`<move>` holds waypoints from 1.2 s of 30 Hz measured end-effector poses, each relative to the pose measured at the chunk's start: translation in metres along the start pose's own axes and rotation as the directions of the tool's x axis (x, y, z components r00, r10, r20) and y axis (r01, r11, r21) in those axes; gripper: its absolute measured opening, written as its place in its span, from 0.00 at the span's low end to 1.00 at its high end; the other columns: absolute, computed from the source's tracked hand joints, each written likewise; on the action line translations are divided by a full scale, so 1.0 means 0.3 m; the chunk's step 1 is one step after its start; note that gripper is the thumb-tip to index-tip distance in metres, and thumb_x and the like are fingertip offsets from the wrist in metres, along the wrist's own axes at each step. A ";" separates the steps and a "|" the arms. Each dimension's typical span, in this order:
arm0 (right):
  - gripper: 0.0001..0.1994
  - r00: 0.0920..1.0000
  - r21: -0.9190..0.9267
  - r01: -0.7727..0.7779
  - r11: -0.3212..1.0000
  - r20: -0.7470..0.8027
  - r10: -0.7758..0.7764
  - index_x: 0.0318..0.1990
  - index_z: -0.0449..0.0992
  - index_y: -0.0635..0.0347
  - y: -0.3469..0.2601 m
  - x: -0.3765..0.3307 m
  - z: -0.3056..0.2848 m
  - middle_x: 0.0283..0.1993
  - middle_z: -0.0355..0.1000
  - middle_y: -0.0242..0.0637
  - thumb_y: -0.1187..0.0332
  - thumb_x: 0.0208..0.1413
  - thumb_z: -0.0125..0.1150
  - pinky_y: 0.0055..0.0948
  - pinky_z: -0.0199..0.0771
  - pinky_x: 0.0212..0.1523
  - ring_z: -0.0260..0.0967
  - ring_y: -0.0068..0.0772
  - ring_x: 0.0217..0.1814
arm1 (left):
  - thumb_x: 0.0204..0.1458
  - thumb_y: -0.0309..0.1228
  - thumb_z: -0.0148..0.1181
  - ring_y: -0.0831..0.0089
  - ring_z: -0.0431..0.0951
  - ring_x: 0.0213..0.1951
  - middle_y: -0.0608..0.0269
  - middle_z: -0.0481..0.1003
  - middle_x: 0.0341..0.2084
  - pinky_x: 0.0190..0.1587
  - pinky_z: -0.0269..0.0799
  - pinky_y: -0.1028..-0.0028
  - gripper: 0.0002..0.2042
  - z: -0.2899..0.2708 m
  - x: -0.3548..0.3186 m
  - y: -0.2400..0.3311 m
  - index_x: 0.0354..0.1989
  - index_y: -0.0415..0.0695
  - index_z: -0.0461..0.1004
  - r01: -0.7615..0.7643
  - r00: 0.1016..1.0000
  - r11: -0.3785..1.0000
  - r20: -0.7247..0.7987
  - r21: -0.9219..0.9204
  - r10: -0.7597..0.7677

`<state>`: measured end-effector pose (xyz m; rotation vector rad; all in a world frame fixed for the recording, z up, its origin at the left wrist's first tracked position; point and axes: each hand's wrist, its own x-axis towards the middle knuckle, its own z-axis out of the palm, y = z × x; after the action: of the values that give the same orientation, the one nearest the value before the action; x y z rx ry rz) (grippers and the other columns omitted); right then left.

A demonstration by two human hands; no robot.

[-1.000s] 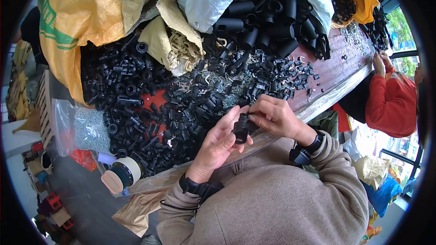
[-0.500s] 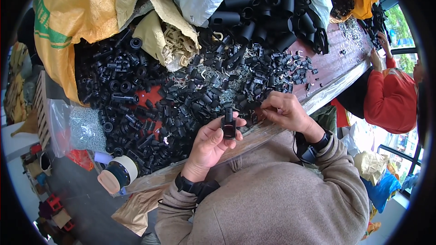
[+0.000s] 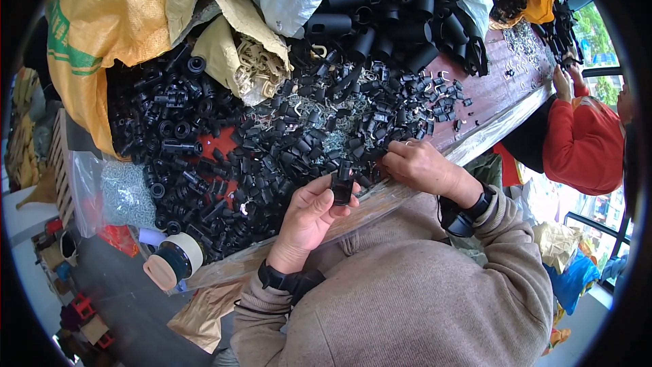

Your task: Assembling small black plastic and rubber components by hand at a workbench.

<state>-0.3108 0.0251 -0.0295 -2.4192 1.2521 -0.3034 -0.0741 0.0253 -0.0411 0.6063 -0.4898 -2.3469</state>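
Left grip (image 3: 307, 214) around one black fitting (image 3: 343, 190); right grip (image 3: 422, 167) by parts heap (image 3: 272, 158), hold unclear.

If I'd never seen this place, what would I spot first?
Probably the heap of small black parts on the table, mid-picture. At its near edge, the left hand holds one black cylindrical part. Bright colors pop too: a yellow woven sack at upper left and a red top at far right.
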 end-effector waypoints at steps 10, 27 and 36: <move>0.05 0.995 0.044 -0.034 0.998 -0.089 0.038 0.22 0.64 0.61 -0.002 -0.004 0.016 0.22 0.60 0.37 0.75 0.38 0.55 0.31 0.65 0.22 0.64 0.37 0.22 | 0.50 0.33 0.52 0.73 0.74 0.33 0.57 0.71 0.37 0.34 0.70 0.81 0.19 0.004 0.002 -0.015 0.49 0.38 0.63 0.047 0.989 0.994 -0.142 0.103 -0.032; 0.05 0.888 0.895 -0.427 -0.132 0.442 0.125 0.27 0.70 0.65 -0.044 0.041 0.040 0.25 0.68 0.28 0.72 0.48 0.56 0.15 0.59 0.26 0.61 0.14 0.25 | 0.43 0.31 0.60 0.72 0.74 0.33 0.56 0.71 0.36 0.36 0.71 0.78 0.22 0.027 0.022 -0.005 0.47 0.39 0.63 0.110 0.989 0.988 0.084 0.110 -0.120; 0.07 0.921 0.927 -0.325 -0.188 0.355 0.160 0.30 0.69 0.64 -0.075 0.048 0.036 0.24 0.66 0.26 0.69 0.50 0.55 0.13 0.53 0.22 0.55 0.12 0.22 | 0.43 0.31 0.60 0.68 0.75 0.34 0.53 0.71 0.36 0.37 0.72 0.76 0.23 0.027 0.030 -0.006 0.47 0.39 0.61 0.091 0.989 0.995 0.110 0.044 -0.095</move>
<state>-0.2822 0.0278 -0.0292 -0.6846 0.7615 -0.6767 -0.0855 0.0219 -0.0379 0.5280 -0.5701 -2.4748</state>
